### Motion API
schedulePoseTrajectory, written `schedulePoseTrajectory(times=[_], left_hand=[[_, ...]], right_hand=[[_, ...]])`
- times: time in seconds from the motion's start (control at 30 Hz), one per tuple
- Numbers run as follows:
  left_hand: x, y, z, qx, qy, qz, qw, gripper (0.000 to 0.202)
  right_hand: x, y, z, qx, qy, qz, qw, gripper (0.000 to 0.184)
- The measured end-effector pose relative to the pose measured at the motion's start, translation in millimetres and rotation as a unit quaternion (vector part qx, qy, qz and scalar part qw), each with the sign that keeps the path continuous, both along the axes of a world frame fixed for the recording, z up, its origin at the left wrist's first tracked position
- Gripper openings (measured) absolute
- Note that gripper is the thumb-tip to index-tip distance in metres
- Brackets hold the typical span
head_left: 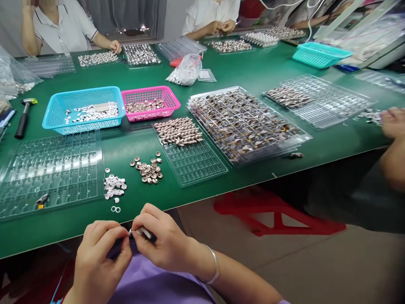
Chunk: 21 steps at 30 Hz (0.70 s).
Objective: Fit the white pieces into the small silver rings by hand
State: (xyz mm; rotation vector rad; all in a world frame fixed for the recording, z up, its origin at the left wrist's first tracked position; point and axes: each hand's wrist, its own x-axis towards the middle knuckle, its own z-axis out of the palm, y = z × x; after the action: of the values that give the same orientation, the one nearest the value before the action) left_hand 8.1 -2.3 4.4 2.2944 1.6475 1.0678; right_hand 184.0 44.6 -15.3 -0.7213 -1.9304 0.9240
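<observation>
Over my lap, just off the table's front edge, my left hand (100, 255) and my right hand (163, 240) meet at the fingertips. A small silvery part (130, 233) is pinched between them. A dark piece with a pale top (147, 234) sticks out from the curled fingers of my right hand; its kind is not clear. On the table ahead lie a pile of small white round caps (114, 185), two white rings (115, 209) and a group of brownish cup-shaped shells (149, 169). A clear tray (63, 169) at the left bears one dark part with a yellow bit (41, 202).
Behind stand a blue basket (52, 116) and a pink basket (173, 101), both with small parts. A hammer (23, 118) lies left. Right of the shells are a half-filled tray (196, 164) and stacked full trays (249, 126). Co-workers sit opposite; another person's hand (394, 122) is at right.
</observation>
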Motion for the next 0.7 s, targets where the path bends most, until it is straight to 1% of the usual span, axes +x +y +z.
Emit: schedulePoseTrajectory(times=[0.17,0.33,0.4,0.53,0.6,0.7], left_hand=[[-0.8,2.2,8.0,-0.083,-0.063,-0.02,0.994,0.011],[-3.8,2.5,6.4,-0.179,-0.139,-0.041,0.973,0.013],[-4.8,3.3,5.3,-0.203,-0.16,-0.046,0.965,0.013],[-5.1,5.0,5.2,-0.214,-0.181,-0.048,0.959,0.014],[-4.4,5.3,6.7,-0.21,-0.177,-0.042,0.961,0.013],[-2.9,4.5,10.4,-0.193,-0.154,-0.028,0.969,0.014]], right_hand=[[1.8,4.2,0.1,-0.079,0.023,0.043,0.996,0.008],[1.3,8.7,-4.1,-0.163,0.06,0.094,0.98,0.007],[0.7,9.3,-5.1,-0.2,0.079,0.114,0.97,0.006],[-0.7,8.8,-7.0,-0.256,0.106,0.132,0.952,0.004],[-0.9,8.6,-7.9,-0.26,0.108,0.124,0.951,0.005],[0.1,8.8,-7.3,-0.248,0.1,0.108,0.958,0.009]])
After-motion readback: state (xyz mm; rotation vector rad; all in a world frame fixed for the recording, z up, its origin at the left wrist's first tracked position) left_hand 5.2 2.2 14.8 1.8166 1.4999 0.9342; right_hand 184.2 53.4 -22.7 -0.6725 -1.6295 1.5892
